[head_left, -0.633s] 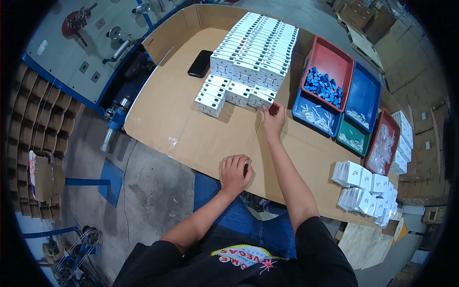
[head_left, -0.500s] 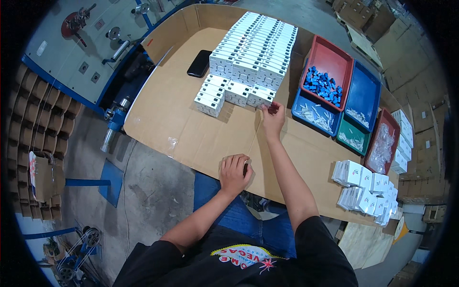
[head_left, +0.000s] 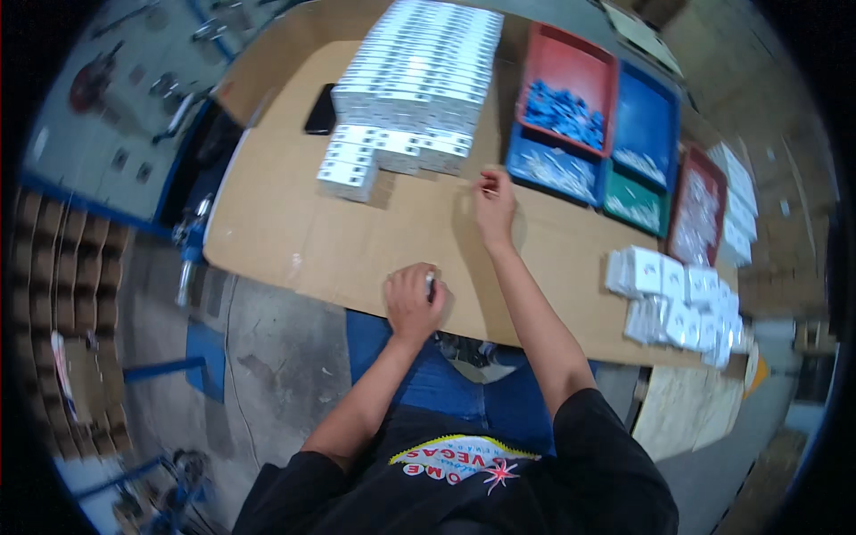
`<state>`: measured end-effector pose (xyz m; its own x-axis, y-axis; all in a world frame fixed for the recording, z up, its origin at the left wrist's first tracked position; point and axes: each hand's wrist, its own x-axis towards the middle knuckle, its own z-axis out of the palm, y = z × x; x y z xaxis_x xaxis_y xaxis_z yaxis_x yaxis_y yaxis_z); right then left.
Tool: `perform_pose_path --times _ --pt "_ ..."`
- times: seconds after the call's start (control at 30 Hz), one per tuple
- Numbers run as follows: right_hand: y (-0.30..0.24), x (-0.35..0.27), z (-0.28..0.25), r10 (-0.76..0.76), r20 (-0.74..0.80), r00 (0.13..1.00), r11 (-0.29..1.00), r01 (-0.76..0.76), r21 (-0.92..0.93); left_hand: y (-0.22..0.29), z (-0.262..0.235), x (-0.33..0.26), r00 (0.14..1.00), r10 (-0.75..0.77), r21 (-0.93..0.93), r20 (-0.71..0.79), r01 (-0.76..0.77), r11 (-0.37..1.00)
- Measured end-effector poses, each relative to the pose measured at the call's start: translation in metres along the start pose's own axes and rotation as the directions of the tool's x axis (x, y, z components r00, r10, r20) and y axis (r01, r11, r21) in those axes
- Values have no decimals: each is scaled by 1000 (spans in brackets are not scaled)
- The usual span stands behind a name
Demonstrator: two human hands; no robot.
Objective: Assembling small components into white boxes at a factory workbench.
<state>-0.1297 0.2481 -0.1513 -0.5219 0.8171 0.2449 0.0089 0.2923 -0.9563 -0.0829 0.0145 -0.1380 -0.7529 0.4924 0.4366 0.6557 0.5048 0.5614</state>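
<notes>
My left hand (head_left: 414, 301) rests near the front edge of the cardboard tabletop, its fingers curled down. Something small and dark with a pale edge shows between thumb and fingers; its kind is unclear. Farther forward and to the right, my right hand (head_left: 496, 205) is apart from the boxes, its fingers loosely bent and slightly blurred, with no held thing visible. Just beyond it lies the front row of small white boxes (head_left: 443, 153), before a taller block of white boxes (head_left: 419, 76) stacked in tight rows. More white boxes (head_left: 346, 171) sit at the row's left end.
A black phone (head_left: 321, 111) lies left of the stack. On the right stand a red tray (head_left: 593, 67) of blue parts, blue trays (head_left: 646, 107) and a green tray (head_left: 615, 192) with white pieces, a dark red tray (head_left: 687, 183) of clear bags, and white packets (head_left: 682, 294).
My right hand has come away from the front right box and drawn back toward me. The left hand stays near the front edge. The whole view has shifted.
</notes>
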Motion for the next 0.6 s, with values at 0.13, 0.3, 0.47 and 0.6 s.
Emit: perform_pose_path --times 0.13,0.3,0.47,0.6 --pt "-27 -33 -49 70 102 992 991 -80 104 -8 1 -1 999 -4 -1 36 4 1000" --pt "-77 -79 -148 119 12 993 992 -119 43 -4 3 -2 997 -11 12 72 10 1000" --pt "-80 -129 -249 -15 -205 979 957 -45 -286 -3 4 -3 996 16 -53 90 -11 999" --pt "-90 -153 -325 -285 -366 886 758 -25 -651 -3 1 -3 995 -10 -56 97 15 998"
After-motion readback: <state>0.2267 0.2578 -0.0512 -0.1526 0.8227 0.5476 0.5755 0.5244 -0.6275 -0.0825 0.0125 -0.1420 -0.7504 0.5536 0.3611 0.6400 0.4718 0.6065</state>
